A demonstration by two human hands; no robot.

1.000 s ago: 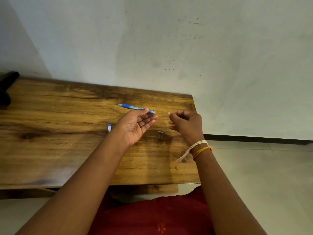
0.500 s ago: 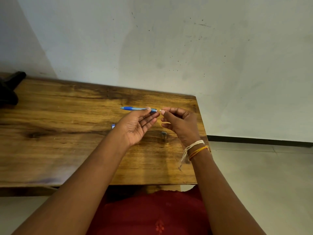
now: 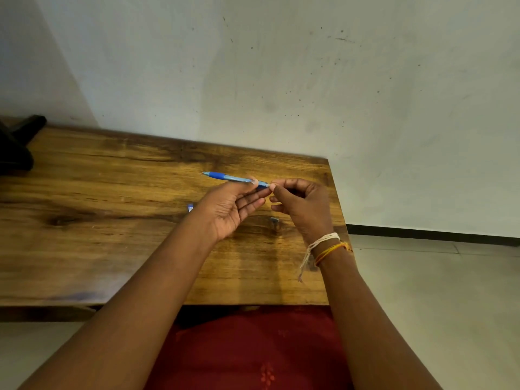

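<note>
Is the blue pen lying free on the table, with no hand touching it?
No, the left hand holds the blue pen between thumb and fingers, and the right hand pinches its end.

Left hand palm up, fingers pinching, right hand pinching alongside (knuckles up)

Wooden table, black object at its left end, pale wall

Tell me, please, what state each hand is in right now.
Left hand: holds the blue pen.
Right hand: pinches the pen's rear end.
</note>
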